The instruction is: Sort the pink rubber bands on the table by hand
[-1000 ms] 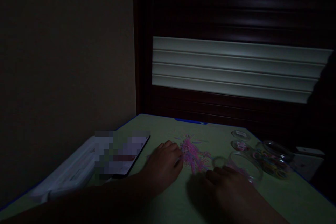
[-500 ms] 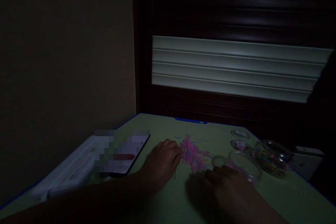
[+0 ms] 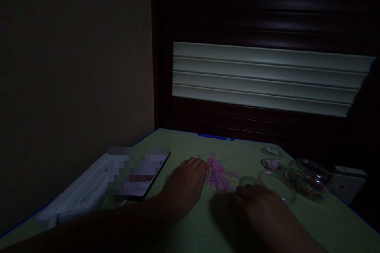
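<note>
A loose pile of small pink and purple elastic bands [image 3: 216, 172] lies on the pale green tabletop between my hands. My left hand [image 3: 188, 184] rests at the pile's left edge, its fingers curled and close together; the fingertips are hidden. In front of the pile on the right is my right hand [image 3: 257, 205], also closed, with its fingers bent down. Whatever either hand pinches is too dark to make out. Just behind the right hand are a round clear rim [image 3: 248, 182] and a clear open container [image 3: 279, 185].
A clear jar of colourful hair ties [image 3: 308, 184] stands at the right, with two round clear lids or tubs [image 3: 271, 152] behind. On the left lie a phone or tablet [image 3: 148, 176], partly blurred out, and a white tray [image 3: 77, 193]. A white box [image 3: 348, 182] is by the right edge.
My left hand has shifted very slightly right and up against the pile. The right hand has moved up slightly, its fingers still bent. Other things stay put.
</note>
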`<move>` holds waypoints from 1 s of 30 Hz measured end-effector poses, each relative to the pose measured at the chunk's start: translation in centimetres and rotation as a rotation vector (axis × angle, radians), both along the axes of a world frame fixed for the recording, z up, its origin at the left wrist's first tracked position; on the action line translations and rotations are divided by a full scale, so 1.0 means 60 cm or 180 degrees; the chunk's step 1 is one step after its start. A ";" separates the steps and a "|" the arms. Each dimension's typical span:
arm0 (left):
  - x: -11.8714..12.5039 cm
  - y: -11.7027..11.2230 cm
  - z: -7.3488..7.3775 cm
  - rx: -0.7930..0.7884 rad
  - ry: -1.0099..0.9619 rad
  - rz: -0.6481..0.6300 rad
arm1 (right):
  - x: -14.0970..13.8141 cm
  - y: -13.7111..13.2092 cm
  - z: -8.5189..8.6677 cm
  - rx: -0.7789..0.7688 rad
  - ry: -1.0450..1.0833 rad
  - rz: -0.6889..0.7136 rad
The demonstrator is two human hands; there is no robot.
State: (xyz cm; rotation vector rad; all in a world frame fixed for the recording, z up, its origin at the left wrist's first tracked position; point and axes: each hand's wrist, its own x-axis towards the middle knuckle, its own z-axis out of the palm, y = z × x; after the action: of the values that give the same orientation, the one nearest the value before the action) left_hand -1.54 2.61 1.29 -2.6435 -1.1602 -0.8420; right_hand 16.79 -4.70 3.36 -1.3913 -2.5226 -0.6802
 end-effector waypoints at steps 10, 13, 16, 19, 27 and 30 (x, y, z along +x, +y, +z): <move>0.003 -0.022 0.006 0.0253 -0.0012 -0.0625 | 0.007 -0.006 0.020 0.0077 0.0437 -0.0163; 0.001 -0.026 0.004 0.0393 0.0065 -0.0891 | 0.006 -0.004 0.014 0.0023 0.0518 -0.0126; 0.000 -0.027 0.002 0.0477 0.0178 -0.1049 | 0.005 0.000 0.007 -0.0050 0.0556 -0.0115; -0.001 -0.029 0.004 0.0444 0.0301 -0.1102 | 0.006 0.002 0.004 -0.0076 0.0520 -0.0140; -0.001 -0.035 0.013 0.0425 0.0507 -0.1219 | 0.009 0.001 0.008 -0.0013 0.0542 -0.0193; -0.001 -0.036 0.017 0.0462 0.0534 -0.1255 | 0.009 0.002 0.005 0.0044 0.0579 -0.0227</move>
State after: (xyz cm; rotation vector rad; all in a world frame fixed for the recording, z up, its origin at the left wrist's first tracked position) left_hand -1.62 0.44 2.30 -2.7937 -0.5244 -0.7074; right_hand 17.32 -4.59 3.68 -1.4728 -2.3344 -0.5546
